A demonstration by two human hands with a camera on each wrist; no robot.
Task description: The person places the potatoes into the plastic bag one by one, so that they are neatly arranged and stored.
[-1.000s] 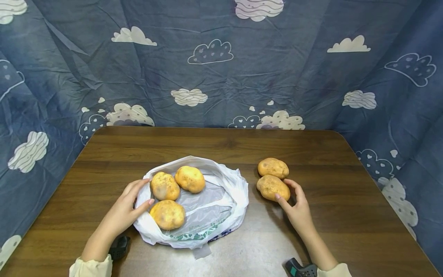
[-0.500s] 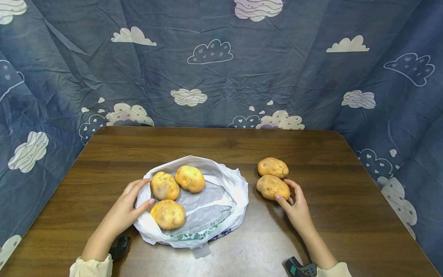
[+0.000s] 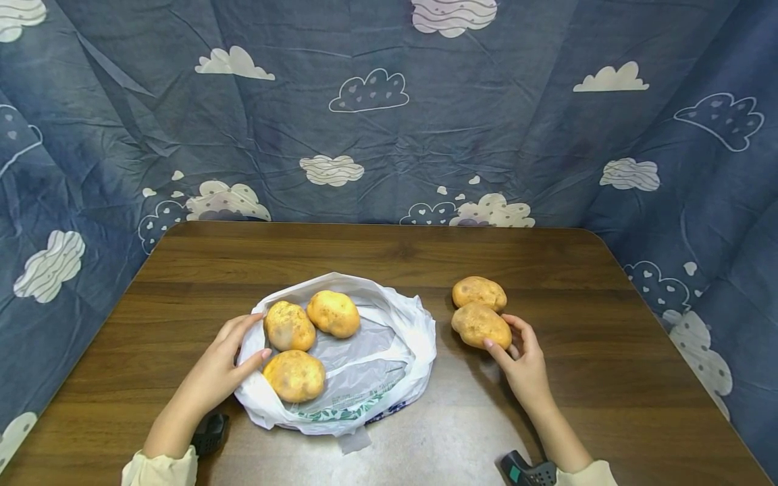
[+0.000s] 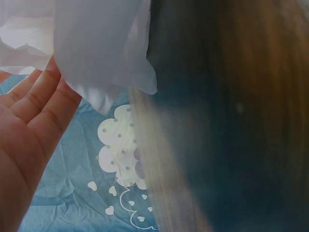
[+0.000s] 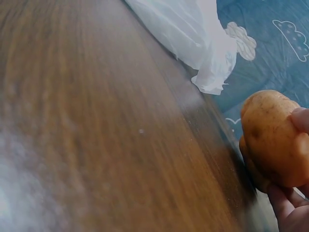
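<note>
Right grip (image 3: pixel 525 368) pinches front potato (image 3: pixel 481 325) by one end, right of bag (image 3: pixel 421 341); off-centre hold could let it twist loose or bump rear potato (image 3: pixel 480 292). Left grip (image 3: pixel 220 363) holds bag rim; if that slips, bag could sag.

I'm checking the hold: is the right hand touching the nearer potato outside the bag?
Touching. In the head view the right hand has its thumb against the nearer potato; the right wrist view shows digits on its skin.
</note>
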